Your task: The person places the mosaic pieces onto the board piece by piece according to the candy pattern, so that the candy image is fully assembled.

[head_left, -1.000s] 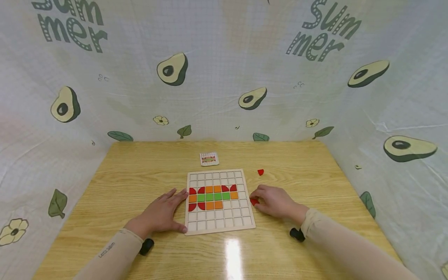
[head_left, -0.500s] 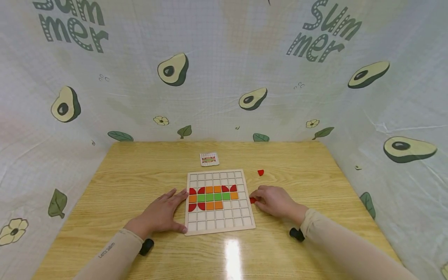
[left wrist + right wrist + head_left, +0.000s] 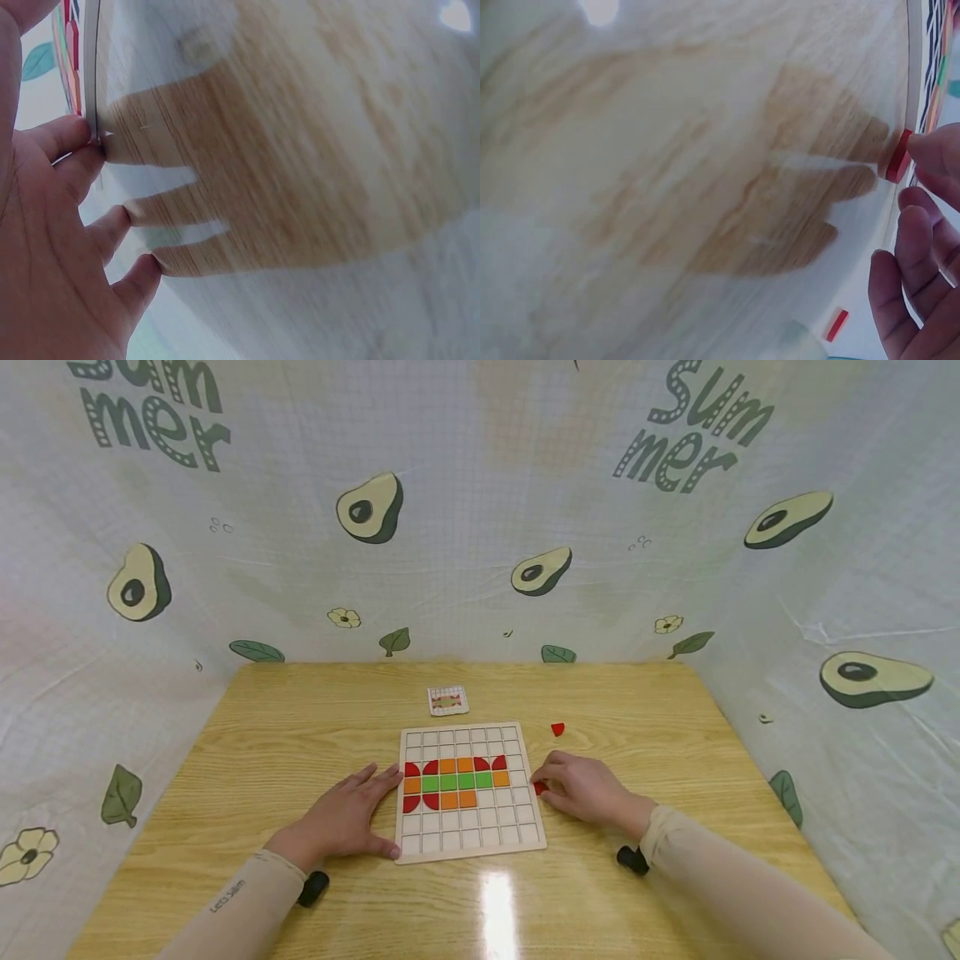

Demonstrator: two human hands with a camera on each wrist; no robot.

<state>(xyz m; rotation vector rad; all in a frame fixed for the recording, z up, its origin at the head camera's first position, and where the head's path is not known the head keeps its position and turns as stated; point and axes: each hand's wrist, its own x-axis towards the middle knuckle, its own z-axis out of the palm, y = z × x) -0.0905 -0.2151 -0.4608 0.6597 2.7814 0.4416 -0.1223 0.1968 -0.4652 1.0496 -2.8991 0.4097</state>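
A square wooden grid board (image 3: 491,837) lies on the table, its middle cells filled with red quarter-circle tiles (image 3: 412,804), orange square tiles (image 3: 458,798) and green square tiles (image 3: 447,782). Along its left edge my left hand (image 3: 339,818) rests with spread fingers, the thumb at the near left corner. Just past the right edge, my right hand (image 3: 588,787) pinches a red quarter-circle tile (image 3: 898,156) between thumb and fingers. That tile is low at the tabletop, partly hidden by the hand in the head view. Another red quarter-circle tile (image 3: 558,729) lies loose beyond the right hand.
Behind the board lies a small pattern card (image 3: 447,701) with a similar coloured design. The wooden table (image 3: 315,710) is bounded at the back and sides by a printed cloth (image 3: 450,610). Glare shows on the near tabletop.
My right hand has shifted slightly left toward the board with the red tile, which now sits closer to the edge. The left hand and the tiles on the board stay put.
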